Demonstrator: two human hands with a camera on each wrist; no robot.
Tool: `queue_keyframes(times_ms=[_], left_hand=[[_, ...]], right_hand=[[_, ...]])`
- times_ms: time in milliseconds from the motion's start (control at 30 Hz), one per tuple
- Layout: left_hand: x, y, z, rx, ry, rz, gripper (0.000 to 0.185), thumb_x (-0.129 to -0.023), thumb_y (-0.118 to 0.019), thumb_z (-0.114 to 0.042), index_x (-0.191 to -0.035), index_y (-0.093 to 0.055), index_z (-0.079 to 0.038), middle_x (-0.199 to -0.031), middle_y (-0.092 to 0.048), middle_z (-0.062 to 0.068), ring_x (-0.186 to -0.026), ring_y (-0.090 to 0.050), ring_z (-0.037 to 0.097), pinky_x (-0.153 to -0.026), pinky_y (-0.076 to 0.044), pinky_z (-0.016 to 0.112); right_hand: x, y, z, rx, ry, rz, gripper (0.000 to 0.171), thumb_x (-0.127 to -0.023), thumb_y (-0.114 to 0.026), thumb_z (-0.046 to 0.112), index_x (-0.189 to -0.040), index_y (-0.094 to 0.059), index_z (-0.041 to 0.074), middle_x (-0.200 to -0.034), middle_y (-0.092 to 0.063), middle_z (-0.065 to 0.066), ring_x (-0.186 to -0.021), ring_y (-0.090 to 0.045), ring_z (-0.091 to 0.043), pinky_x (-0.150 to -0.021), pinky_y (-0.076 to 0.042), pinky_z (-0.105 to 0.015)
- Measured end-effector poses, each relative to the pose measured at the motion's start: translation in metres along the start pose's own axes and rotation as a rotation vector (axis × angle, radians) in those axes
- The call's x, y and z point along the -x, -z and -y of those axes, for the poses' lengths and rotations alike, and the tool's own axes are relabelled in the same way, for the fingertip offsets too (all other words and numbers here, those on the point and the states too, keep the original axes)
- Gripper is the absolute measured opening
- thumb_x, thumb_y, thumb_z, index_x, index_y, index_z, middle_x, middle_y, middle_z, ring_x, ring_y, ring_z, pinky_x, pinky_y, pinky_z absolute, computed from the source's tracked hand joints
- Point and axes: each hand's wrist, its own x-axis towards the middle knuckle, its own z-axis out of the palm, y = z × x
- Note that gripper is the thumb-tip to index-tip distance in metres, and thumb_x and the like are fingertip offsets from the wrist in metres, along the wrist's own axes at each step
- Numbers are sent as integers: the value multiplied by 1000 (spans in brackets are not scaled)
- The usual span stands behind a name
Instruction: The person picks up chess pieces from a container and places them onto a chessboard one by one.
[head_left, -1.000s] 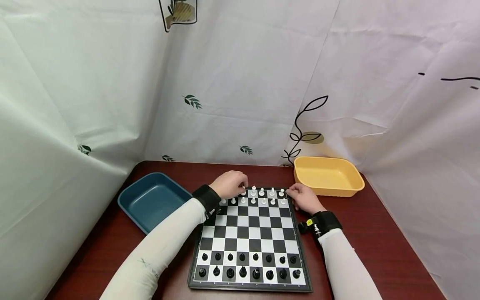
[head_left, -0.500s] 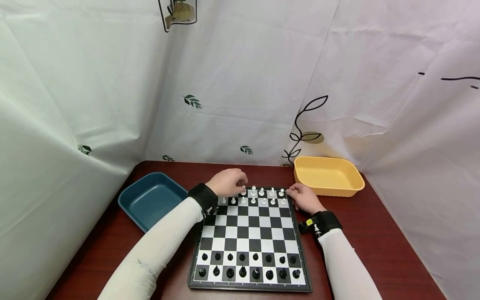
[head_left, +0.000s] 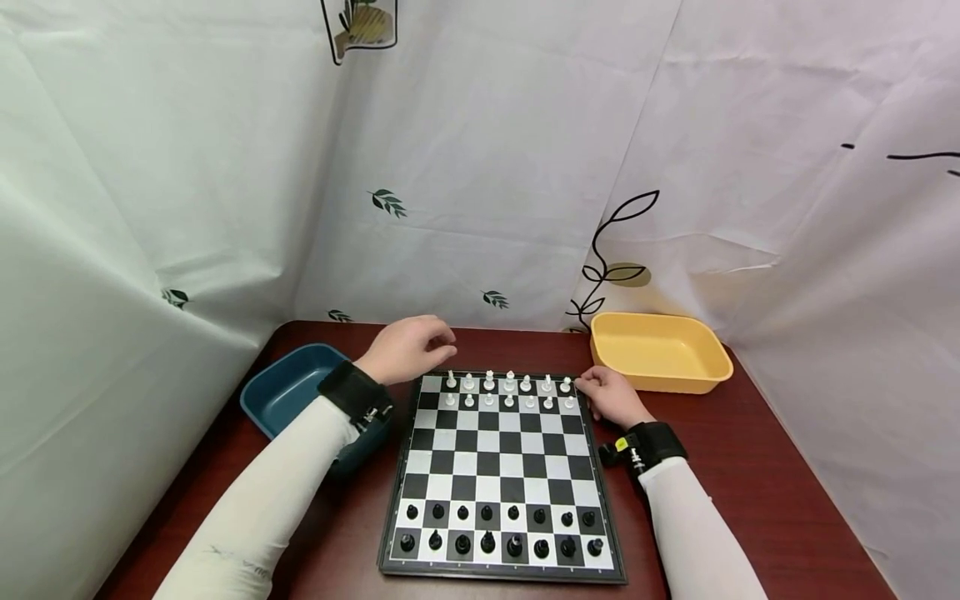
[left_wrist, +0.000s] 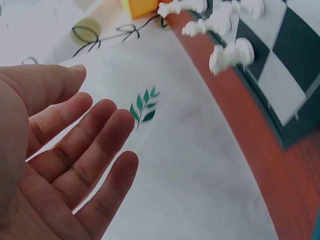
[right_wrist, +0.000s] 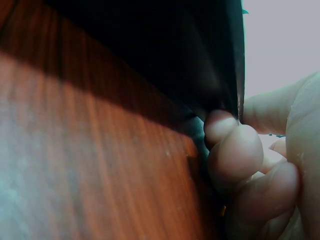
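A magnetic-style chessboard [head_left: 498,454] lies on the table, with white pieces [head_left: 510,382] in two rows at the far end and black pieces [head_left: 487,543] in two rows at the near end. My left hand [head_left: 408,348] hovers off the far left corner, holding nothing; in the left wrist view its fingers [left_wrist: 117,180] are loosely bent and apart from a white piece [left_wrist: 232,55]. My right hand [head_left: 615,398] pinches the board's edge near the far right corner. Its fingertips [right_wrist: 240,152] touch the dark board [right_wrist: 165,50] in the right wrist view, thumb partly hidden behind.
A blue tray [head_left: 258,400] stands left of the board, partly covered by my left forearm. At the back right sits a yellow tray [head_left: 660,350]. White printed cloth [head_left: 480,167] hangs along the back and sides of the reddish-brown table [head_left: 757,467].
My left hand has moved left and away from the white pieces, uncovering the left end of their back row. My right hand has stayed at the board's edge.
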Motion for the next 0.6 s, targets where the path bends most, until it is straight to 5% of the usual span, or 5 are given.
queue_keyframes(times_ms=[233, 600], left_hand=[[20, 22, 14, -8, 75, -4, 22, -106, -80, -28, -119, -83, -11, -110, -78, 3, -97, -72, 23, -86, -61, 46], [57, 33, 45, -23, 121, 33, 20, -106, -79, -27, -119, -82, -12, -112, -79, 5, -97, -72, 23, -86, -61, 50]], right_hand=[[0, 1, 0, -6, -11, -8, 23, -112, -63, 24, -110, -67, 1, -61, -57, -2, -52, -60, -20, -54, -50, -35], [0, -1, -1, -56, 3, -10, 23, -112, -65, 23, -110, -67, 0, -60, -56, 0, -51, -58, -19, -53, -50, -34]])
